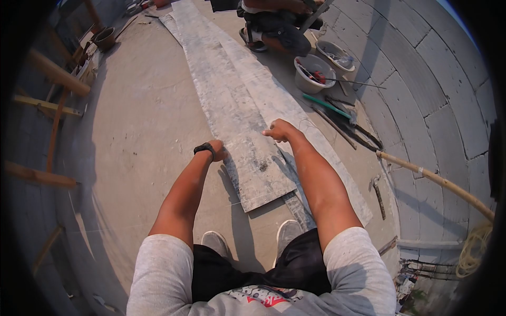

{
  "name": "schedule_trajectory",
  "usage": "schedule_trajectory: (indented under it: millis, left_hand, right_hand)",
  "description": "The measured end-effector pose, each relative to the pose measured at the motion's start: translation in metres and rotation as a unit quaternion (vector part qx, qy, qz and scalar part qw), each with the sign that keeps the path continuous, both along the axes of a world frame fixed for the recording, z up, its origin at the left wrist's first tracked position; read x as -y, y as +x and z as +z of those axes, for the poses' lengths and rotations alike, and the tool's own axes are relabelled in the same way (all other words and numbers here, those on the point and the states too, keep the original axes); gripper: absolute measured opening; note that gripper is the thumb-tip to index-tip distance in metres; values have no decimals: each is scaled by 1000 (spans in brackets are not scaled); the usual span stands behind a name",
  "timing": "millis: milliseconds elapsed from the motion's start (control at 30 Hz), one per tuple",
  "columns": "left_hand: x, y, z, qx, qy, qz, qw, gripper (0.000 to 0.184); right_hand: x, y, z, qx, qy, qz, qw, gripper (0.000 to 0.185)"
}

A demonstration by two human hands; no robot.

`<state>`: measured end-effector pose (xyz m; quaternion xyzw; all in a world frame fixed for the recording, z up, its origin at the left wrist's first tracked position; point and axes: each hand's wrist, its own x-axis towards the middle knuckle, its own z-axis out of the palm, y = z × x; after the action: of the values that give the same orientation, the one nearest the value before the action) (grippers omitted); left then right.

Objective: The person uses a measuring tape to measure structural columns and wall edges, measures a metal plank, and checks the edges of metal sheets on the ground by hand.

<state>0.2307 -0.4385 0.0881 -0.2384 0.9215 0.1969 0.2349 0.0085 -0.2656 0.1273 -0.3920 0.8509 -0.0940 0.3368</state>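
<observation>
A long, grey, stained board (pixel 240 137) runs away from my feet and lies over a second pale board (pixel 337 174). The near end of the upper board casts a dark shadow beneath it. My left hand (pixel 217 150), with a black watch at the wrist, is closed at the board's left edge; its fingertips are partly hidden. At the opposite edge, my right hand (pixel 280 130) is curled, its thumb over the top face and its other fingers out of sight. A narrow stained strip (pixel 299 210) shows under the near end.
A person (pixel 276 31) crouches at the far right beside a white bucket (pixel 314 73) of tools and a basin (pixel 336 55). Bars and a green-handled tool (pixel 327 104) lie along the block wall (pixel 416 79). A hammer (pixel 378 196) and a pole (pixel 437 181) are at right; timber props (pixel 58 71) stand left.
</observation>
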Motion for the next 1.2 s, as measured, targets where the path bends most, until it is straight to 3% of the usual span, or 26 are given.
schedule_trajectory:
  millis: [500,900,1200]
  left_hand:
    - [-2,-4,-2,-12,1,5,1000,44]
    - [-3,-3,4,27,-4,26,999,44]
    - [2,-11,-15,62,-8,-9,998,45]
  right_hand:
    - [-5,-2,-7,20,1,-30,999,54]
    - [1,4,-5,52,28,-26,998,44]
    - [0,3,-6,43,-22,-37,998,42]
